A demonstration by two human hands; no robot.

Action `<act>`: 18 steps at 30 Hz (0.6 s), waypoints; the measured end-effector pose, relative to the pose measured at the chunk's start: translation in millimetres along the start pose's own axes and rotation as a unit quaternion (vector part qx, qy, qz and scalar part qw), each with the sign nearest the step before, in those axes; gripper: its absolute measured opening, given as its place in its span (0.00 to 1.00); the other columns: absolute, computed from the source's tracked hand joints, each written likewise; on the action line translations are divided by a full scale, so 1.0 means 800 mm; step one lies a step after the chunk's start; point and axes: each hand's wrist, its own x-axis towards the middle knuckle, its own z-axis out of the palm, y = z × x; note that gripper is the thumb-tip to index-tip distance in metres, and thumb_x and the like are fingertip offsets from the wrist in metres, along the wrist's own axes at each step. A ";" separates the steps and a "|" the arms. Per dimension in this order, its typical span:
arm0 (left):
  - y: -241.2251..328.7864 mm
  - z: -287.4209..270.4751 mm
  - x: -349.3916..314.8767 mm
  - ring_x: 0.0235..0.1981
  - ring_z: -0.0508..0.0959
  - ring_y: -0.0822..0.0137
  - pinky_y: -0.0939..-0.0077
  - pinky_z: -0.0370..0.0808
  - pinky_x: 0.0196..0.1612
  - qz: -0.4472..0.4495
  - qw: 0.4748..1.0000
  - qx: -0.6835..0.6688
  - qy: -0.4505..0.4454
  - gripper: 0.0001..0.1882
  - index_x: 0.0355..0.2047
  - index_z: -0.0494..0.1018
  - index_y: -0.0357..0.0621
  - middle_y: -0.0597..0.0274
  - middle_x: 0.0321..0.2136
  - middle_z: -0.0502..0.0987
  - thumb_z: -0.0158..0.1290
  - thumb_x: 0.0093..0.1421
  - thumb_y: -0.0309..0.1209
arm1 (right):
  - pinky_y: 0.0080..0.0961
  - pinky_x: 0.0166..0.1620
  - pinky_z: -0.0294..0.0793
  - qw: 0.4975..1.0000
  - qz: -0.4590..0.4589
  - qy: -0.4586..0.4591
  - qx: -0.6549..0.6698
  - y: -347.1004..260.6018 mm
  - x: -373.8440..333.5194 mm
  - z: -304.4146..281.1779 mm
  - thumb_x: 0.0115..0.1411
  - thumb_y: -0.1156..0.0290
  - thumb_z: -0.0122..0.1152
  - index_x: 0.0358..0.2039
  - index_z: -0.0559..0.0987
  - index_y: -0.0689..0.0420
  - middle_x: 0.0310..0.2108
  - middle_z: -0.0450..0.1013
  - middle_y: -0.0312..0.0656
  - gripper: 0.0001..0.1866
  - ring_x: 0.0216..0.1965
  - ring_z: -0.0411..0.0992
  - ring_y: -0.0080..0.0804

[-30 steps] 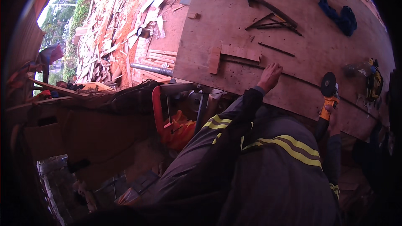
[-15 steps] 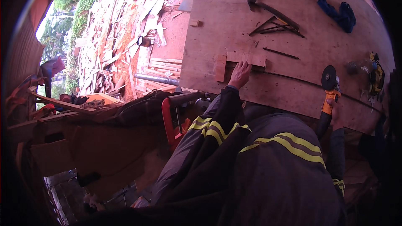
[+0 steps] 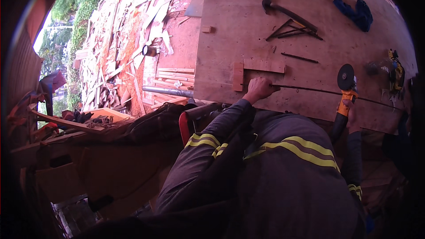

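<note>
My left hand (image 3: 260, 89) is closed around a long thin metal rod (image 3: 310, 90) near its left end. The rod runs to the right across a plywood tabletop (image 3: 230, 13). My right hand (image 3: 352, 114) grips an orange and black angle grinder (image 3: 347, 102), its dark disc (image 3: 346, 78) pointing away from me; from here I cannot tell whether the disc spins. The grinder body overlaps the rod in view; whether they touch is unclear. Just beyond my left hand, a wooden strip (image 3: 264, 65) and an upright-lying wood block (image 3: 238, 76) form a corner.
Farther back lie a hammer (image 3: 292, 14), thin dark bars (image 3: 287, 31) in a triangle, a short rod (image 3: 299, 57) and a blue cloth (image 3: 356, 13). A yellow-black tool (image 3: 397, 75) is at right. Scrap wood (image 3: 115, 53) covers the ground to the left.
My left hand has moved from the wooden strip down onto the rod and closed around it. The rod's left end now lies nearer me. The grinder stays in my right hand, slightly shifted.
</note>
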 end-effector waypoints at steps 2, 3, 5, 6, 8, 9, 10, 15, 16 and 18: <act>0.003 0.000 0.003 0.26 0.79 0.52 0.58 0.74 0.29 -0.008 0.998 -0.042 0.050 0.30 0.19 0.79 0.45 0.50 0.20 0.77 0.56 0.49 0.62 | 0.25 0.34 0.76 1.000 -0.006 -0.004 0.011 0.006 0.002 0.000 0.54 0.61 0.59 0.35 0.74 0.58 0.26 0.74 0.39 0.15 0.27 0.75 0.29; 0.005 -0.003 0.004 0.26 0.79 0.52 0.58 0.74 0.29 -0.005 0.998 -0.042 0.049 0.30 0.19 0.79 0.45 0.50 0.20 0.77 0.56 0.49 0.62 | 0.25 0.34 0.77 1.000 -0.006 0.000 0.013 0.007 0.004 -0.001 0.53 0.61 0.60 0.35 0.74 0.58 0.26 0.73 0.39 0.15 0.27 0.75 0.29; 0.009 -0.009 0.007 0.28 0.80 0.50 0.58 0.75 0.30 -0.017 0.997 -0.076 0.001 0.27 0.20 0.80 0.46 0.48 0.21 0.77 0.57 0.50 0.60 | 0.25 0.35 0.77 1.000 -0.007 0.007 0.017 0.013 0.004 -0.002 0.53 0.61 0.60 0.35 0.74 0.58 0.25 0.73 0.39 0.15 0.27 0.75 0.29; 0.004 -0.004 0.008 0.28 0.80 0.50 0.58 0.75 0.30 -0.018 0.997 -0.076 0.004 0.27 0.20 0.80 0.46 0.48 0.21 0.77 0.57 0.50 0.60 | 0.25 0.35 0.77 1.000 -0.013 -0.003 0.017 0.014 0.006 0.000 0.53 0.61 0.60 0.36 0.73 0.58 0.26 0.73 0.39 0.15 0.27 0.75 0.29; -0.008 0.023 0.018 0.21 0.78 0.56 0.60 0.72 0.24 0.028 0.984 -0.175 0.032 0.30 0.18 0.78 0.43 0.49 0.16 0.74 0.55 0.52 0.60 | 0.25 0.35 0.77 1.000 -0.021 -0.009 0.020 0.014 0.004 0.003 0.53 0.61 0.60 0.36 0.73 0.58 0.26 0.73 0.38 0.16 0.28 0.75 0.28; -0.011 0.035 0.023 0.21 0.78 0.56 0.60 0.72 0.24 0.030 0.984 -0.174 0.032 0.30 0.18 0.78 0.43 0.49 0.16 0.74 0.55 0.52 0.60 | 0.25 0.35 0.77 0.999 -0.022 -0.007 0.033 0.015 0.004 0.004 0.53 0.61 0.61 0.37 0.73 0.58 0.26 0.73 0.38 0.16 0.28 0.75 0.28; -0.010 0.044 0.028 0.18 0.75 0.61 0.62 0.68 0.21 0.019 0.967 -0.254 -0.014 0.30 0.18 0.76 0.41 0.54 0.15 0.73 0.54 0.55 0.59 | 0.25 0.35 0.77 0.999 -0.023 -0.003 0.047 0.016 0.001 0.005 0.52 0.61 0.61 0.37 0.73 0.58 0.26 0.73 0.38 0.16 0.28 0.75 0.28; 0.002 0.072 0.041 0.15 0.65 0.75 0.67 0.58 0.15 -0.086 0.807 -0.571 -0.127 0.28 0.20 0.71 0.36 0.68 0.15 0.68 0.51 0.61 0.52 | 0.26 0.34 0.77 0.998 -0.049 0.018 0.036 0.014 -0.012 0.016 0.52 0.62 0.61 0.37 0.73 0.58 0.26 0.72 0.38 0.16 0.27 0.75 0.29; -0.008 0.065 0.043 0.15 0.66 0.74 0.68 0.59 0.16 -0.134 0.712 -0.670 -0.160 0.27 0.20 0.70 0.35 0.70 0.16 0.69 0.50 0.62 0.50 | 0.26 0.33 0.77 0.998 -0.050 0.025 0.032 0.013 -0.014 0.017 0.52 0.62 0.61 0.37 0.73 0.59 0.26 0.72 0.38 0.16 0.27 0.75 0.29; -0.013 0.061 0.047 0.16 0.66 0.73 0.69 0.61 0.18 -0.179 0.604 -0.752 -0.192 0.26 0.21 0.69 0.34 0.71 0.17 0.69 0.50 0.63 0.48 | 0.26 0.34 0.77 0.997 -0.055 0.020 0.041 0.013 -0.016 0.011 0.53 0.62 0.61 0.36 0.74 0.59 0.27 0.73 0.39 0.16 0.28 0.75 0.29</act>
